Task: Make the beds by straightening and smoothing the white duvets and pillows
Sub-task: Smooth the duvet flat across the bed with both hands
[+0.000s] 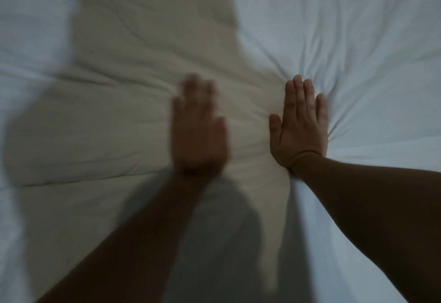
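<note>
While the right hand, grip wide and flat, presses the duvet, the blurred left hand lies likewise, apart.

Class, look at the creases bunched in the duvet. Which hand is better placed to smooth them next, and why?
Right. The right hand lies flat on the duvet just where the creases gather, so it could probably sweep outward over them. The left hand, blurred, is farther from them.
</note>
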